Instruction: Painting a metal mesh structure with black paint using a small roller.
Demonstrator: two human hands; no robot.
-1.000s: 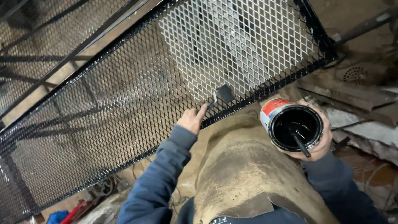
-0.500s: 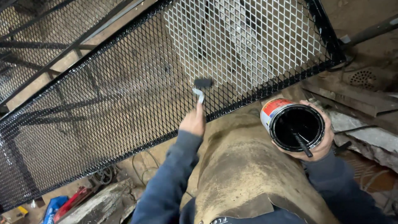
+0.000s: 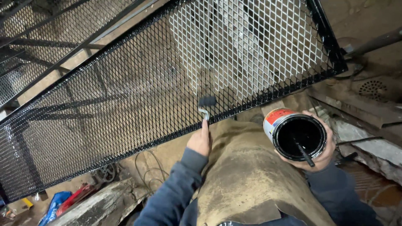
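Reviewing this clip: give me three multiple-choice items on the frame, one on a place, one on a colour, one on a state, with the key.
1. Where is the mini roller?
A. Against the mesh panel, near its lower edge
B. Inside the paint can
C. On the floor

2. What colour is the paint in the paint can?
A. White
B. Black
C. Red

3. How does the mesh panel look?
A. Wholly bare
B. Mostly black, with one bare patch at upper right
C. Wholly black

Key: 1 A, the left hand holds the roller up to the mesh. 2 B, the open can in the right hand shows a black pool with a stick in it. 3 B, a pale unpainted area stands out from the glossy black rest.
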